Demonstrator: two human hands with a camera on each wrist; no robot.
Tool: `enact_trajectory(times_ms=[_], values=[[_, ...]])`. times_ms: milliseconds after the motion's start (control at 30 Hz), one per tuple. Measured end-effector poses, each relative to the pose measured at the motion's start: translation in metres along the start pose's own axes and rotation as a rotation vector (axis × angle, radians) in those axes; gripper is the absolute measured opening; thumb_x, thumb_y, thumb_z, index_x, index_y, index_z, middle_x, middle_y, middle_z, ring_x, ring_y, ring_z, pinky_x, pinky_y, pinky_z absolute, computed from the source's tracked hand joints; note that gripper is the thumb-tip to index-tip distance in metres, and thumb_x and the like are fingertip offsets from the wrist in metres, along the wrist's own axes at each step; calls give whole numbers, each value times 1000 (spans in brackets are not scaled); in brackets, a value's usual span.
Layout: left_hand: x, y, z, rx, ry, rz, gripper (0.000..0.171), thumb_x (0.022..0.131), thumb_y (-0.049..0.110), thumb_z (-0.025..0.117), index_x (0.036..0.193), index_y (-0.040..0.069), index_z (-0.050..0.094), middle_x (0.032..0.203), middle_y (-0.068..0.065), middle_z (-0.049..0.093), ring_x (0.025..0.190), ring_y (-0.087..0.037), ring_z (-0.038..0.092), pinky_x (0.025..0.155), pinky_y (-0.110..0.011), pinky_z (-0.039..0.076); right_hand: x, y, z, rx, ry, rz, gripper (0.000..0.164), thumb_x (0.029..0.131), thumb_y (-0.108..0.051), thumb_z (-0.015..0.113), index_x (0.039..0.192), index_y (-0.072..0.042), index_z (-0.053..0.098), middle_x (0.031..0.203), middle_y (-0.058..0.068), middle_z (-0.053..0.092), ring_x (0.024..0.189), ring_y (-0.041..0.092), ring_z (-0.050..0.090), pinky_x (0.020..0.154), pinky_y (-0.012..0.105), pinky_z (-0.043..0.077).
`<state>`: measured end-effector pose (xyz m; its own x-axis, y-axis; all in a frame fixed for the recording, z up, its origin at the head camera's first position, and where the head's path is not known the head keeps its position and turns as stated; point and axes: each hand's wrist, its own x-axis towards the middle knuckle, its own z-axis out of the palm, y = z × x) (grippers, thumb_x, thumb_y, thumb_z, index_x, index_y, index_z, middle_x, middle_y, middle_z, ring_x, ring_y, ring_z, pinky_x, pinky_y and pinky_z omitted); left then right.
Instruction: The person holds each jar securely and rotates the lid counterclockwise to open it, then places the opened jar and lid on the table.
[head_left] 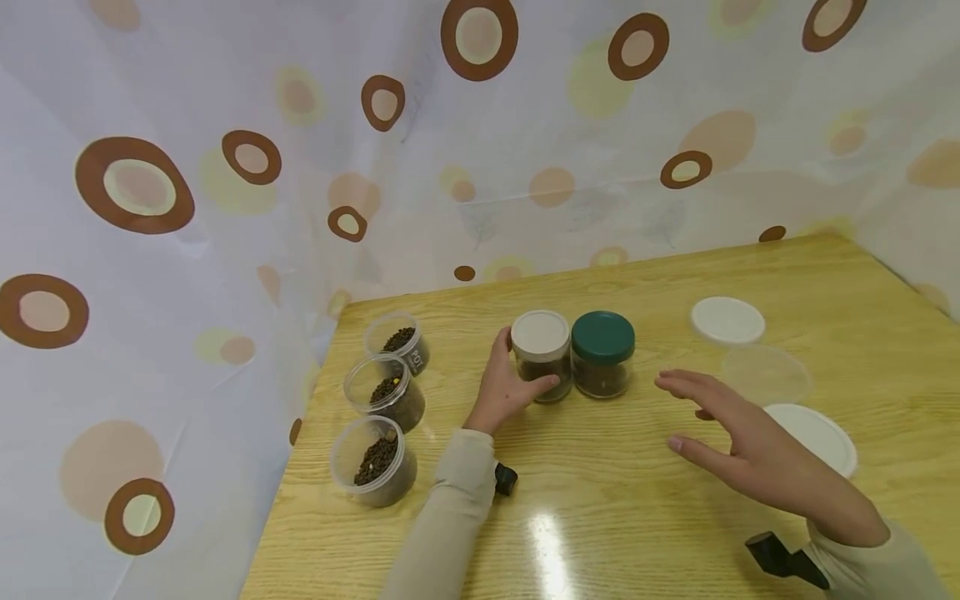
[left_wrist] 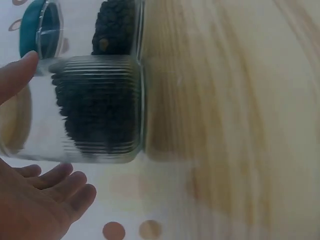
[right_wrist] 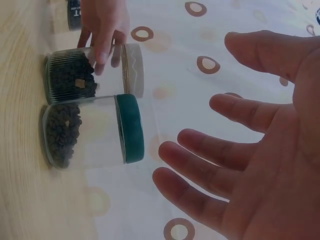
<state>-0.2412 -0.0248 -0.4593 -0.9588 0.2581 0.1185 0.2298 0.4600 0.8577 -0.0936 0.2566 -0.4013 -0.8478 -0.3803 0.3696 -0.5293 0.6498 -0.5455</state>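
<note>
A clear glass jar with a white lid (head_left: 541,335) stands upright, partly filled with dark brown pellets. My left hand (head_left: 512,387) is spread about this jar: the thumb lies along its front, the fingers reach behind its left side. In the left wrist view a gap shows between those fingers and the ribbed glass jar (left_wrist: 97,110). Close beside it is a second pellet jar with a green lid (head_left: 603,337). My right hand (head_left: 757,446) hovers to the right of both jars, its fingers extended and holding nothing.
Three clear plastic tubs of brown pellets, including the nearest tub (head_left: 393,483), form a row at the table's left. On the right lie a white lid (head_left: 727,320), a translucent lid (head_left: 767,373) and another white lid (head_left: 817,435). A patterned curtain (head_left: 547,125) encloses the wooden table.
</note>
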Motion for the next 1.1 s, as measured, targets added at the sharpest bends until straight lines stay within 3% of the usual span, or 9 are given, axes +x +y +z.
enact_trajectory(times_ms=[200, 433, 833, 1100], values=[[4, -3, 10, -62, -18, -17, 106, 79, 32, 83, 158, 20, 13, 152, -9, 41, 142, -28, 42, 117, -54, 34, -4, 4, 2, 10, -22, -1, 68, 90, -13, 71, 151, -23, 40, 148, 3, 46, 128, -18, 35, 89, 14, 47], [5, -1, 14, -70, -11, -76, 99, 81, 35, 82, 156, 21, 19, 150, -6, 43, 141, -26, 44, 116, -51, 37, -8, 6, 4, 43, -50, 21, 67, 91, -14, 70, 151, -23, 40, 148, 2, 46, 124, -18, 39, 88, 17, 49], [5, 3, 15, -43, -33, -109, 100, 80, 35, 82, 156, 22, 19, 151, -6, 44, 141, -27, 44, 116, -51, 37, -12, 11, 7, 44, -97, 45, 62, 93, -17, 68, 149, -22, 42, 148, 6, 48, 123, -13, 43, 86, 25, 53], [2, 1, 8, -38, -18, -100, 99, 79, 36, 83, 155, 21, 22, 148, -6, 47, 138, -26, 47, 114, -51, 39, -9, 10, 6, 22, -80, 23, 64, 92, -17, 70, 149, -23, 42, 147, 2, 48, 123, -10, 46, 86, 24, 52]])
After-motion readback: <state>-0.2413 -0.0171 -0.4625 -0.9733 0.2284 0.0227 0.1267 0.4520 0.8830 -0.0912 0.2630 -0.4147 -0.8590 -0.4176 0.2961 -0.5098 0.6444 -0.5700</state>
